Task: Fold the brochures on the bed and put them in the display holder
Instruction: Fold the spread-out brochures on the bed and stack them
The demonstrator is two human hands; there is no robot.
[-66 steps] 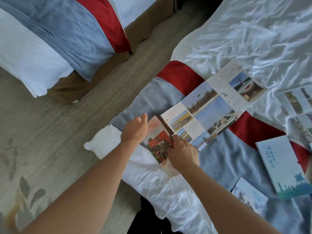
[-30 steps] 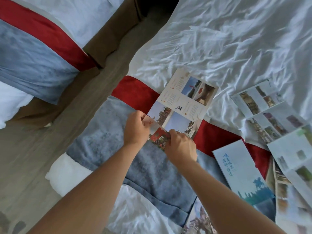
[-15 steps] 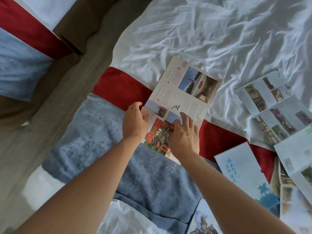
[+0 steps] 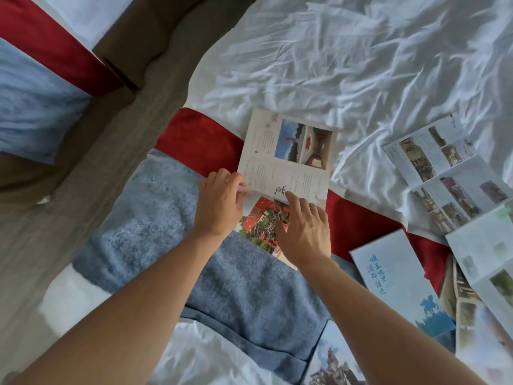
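Observation:
A partly folded brochure (image 4: 288, 157) lies on the bed's red and blue runner, its near panel showing a red gate photo. My left hand (image 4: 219, 204) pinches the brochure's left edge at the fold. Flat on the folded panel rests my right hand (image 4: 302, 229), fingers spread, pressing it down. An unfolded brochure (image 4: 444, 170) lies to the right on the white sheet. A folded pale blue brochure (image 4: 399, 284) sits near my right forearm. No display holder is visible.
More brochures (image 4: 488, 273) overlap at the right edge, and another one (image 4: 333, 359) lies at the bottom. The white rumpled sheet (image 4: 333, 65) covers the bed beyond. A carpeted aisle (image 4: 83, 176) separates this bed from a second bed (image 4: 41, 65) at the left.
The long brochure has been folded over on itself and is shorter now. My right hand went from pinching the near end to pressing flat on the fold. The view shifted right.

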